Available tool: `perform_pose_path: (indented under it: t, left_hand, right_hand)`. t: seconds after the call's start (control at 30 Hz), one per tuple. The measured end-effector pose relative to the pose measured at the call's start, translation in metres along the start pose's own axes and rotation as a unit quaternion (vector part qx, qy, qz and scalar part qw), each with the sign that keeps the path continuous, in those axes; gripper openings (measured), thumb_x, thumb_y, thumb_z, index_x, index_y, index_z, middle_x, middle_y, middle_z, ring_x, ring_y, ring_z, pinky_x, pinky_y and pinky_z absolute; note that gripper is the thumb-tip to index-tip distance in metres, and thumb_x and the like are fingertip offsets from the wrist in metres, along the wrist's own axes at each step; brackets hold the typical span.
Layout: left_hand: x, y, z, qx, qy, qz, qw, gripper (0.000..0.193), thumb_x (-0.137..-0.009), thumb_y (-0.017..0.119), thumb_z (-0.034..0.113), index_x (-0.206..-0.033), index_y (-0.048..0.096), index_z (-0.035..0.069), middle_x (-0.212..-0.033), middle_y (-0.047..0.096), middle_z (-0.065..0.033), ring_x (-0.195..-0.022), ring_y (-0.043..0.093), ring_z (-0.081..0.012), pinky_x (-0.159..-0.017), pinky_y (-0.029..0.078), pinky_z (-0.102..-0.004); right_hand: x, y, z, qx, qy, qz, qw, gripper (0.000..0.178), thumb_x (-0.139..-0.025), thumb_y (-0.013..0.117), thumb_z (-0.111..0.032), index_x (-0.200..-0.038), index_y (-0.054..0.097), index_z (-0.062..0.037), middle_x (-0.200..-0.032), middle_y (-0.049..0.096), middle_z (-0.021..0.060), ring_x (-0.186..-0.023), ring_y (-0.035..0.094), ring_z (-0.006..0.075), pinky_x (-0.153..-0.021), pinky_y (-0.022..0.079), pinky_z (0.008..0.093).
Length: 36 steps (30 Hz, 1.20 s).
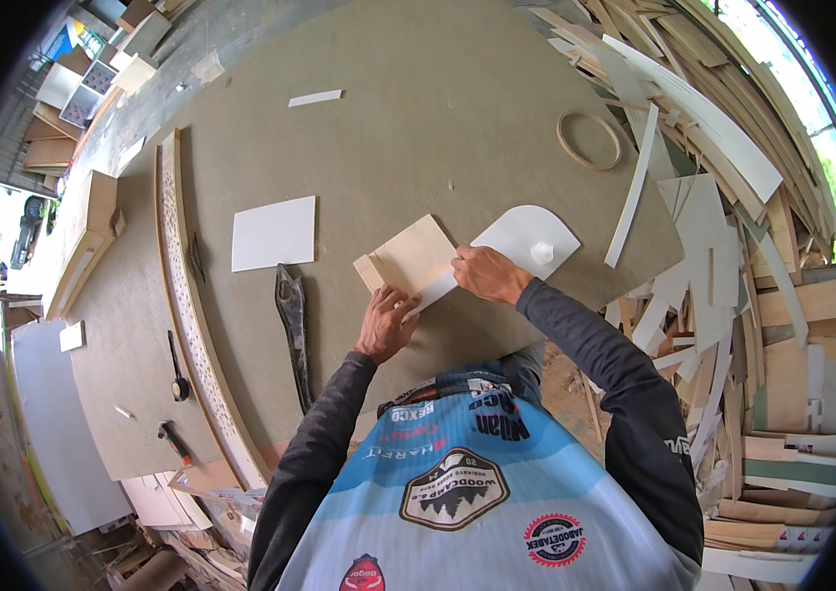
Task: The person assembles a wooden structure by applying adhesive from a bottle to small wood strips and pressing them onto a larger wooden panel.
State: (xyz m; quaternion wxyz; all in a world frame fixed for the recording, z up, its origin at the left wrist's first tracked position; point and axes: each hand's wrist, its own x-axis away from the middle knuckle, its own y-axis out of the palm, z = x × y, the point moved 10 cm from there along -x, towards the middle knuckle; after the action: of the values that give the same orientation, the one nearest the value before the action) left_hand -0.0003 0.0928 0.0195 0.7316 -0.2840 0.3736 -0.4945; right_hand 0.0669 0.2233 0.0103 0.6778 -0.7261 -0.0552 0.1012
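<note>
A pale wooden board (pixel 416 254) lies tilted on the brown tabletop before me, with a short wooden block (pixel 369 273) at its left end. Along its near edge runs a narrow white strip (pixel 434 293). My left hand (pixel 387 323) is closed on the strip's left end, with its fingertips at the board's edge. At the other end, my right hand (pixel 490 273) pinches the strip between thumb and fingers near the board's right corner. Just beyond the right hand is a white panel with a rounded end (pixel 511 231), and a small white lump (pixel 542 253) rests on it.
To the left are a white rectangular panel (pixel 275 234), a long dark tapered tool (pixel 292 325), a long speckled wooden rail (pixel 176 256) and a hammer (pixel 173 443). A wooden ring (pixel 589 140) and a white strip (pixel 633 187) lie right, near heaped offcuts (pixel 703 236).
</note>
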Motion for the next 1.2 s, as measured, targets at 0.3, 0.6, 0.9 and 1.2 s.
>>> perform_pose_path:
  t: [0.3, 0.6, 0.9, 1.2]
  left_hand:
    - [-0.003, 0.002, 0.013, -0.077, -0.006, 0.005, 0.997, 0.032, -0.077, 0.080, 0.012, -0.108, 0.074, 0.006, -0.102, 0.062, -0.0099, -0.104, 0.057, -0.0303, -0.095, 0.042, -0.0450]
    - [-0.020, 0.024, 0.000, -0.059, -0.121, 0.009, 0.991, 0.035, -0.081, 0.077, 0.023, -0.107, 0.066, 0.003, -0.098, 0.062, -0.0160, -0.098, 0.059, -0.0337, -0.087, 0.042, -0.0469]
    - [-0.033, 0.055, -0.033, 0.133, -0.206, 0.036, 0.969, 0.025, -0.080, 0.080, 0.020, -0.094, 0.070, 0.001, -0.098, 0.065, -0.0207, -0.097, 0.062, -0.0413, -0.086, 0.047, -0.0487]
    - [-0.060, 0.015, 0.000, -0.048, -0.053, -0.049, 0.996, 0.028, -0.078, 0.084, 0.029, -0.097, 0.075, 0.010, -0.149, 0.055, -0.0086, -0.138, 0.047, -0.0325, -0.104, 0.038, -0.0506]
  right_hand:
    - [-0.003, -0.005, -0.002, 0.021, -0.036, 0.024, 0.999, 0.015, -0.083, 0.062, -0.011, -0.071, 0.067, -0.0056, -0.082, 0.069, 0.0082, -0.088, 0.067, 0.0253, -0.081, 0.058, 0.0363]
    - [-0.039, -0.026, 0.029, 0.046, 0.036, 0.124, 0.991, 0.015, -0.086, 0.061, -0.011, -0.083, 0.073, -0.0025, -0.103, 0.072, 0.0109, -0.111, 0.065, 0.0262, -0.099, 0.053, 0.0386]
    - [-0.012, -0.033, 0.038, -0.190, 0.220, 0.204, 0.935, 0.019, -0.084, 0.069, -0.010, -0.097, 0.074, 0.0030, -0.125, 0.070, 0.0145, -0.128, 0.057, 0.0308, -0.108, 0.046, 0.0437]
    - [-0.004, -0.027, 0.013, -0.194, 0.237, 0.125, 0.944, 0.043, -0.081, 0.080, -0.019, -0.119, 0.071, 0.0002, -0.156, 0.050, 0.0118, -0.145, 0.041, 0.0313, -0.118, 0.035, 0.0489]
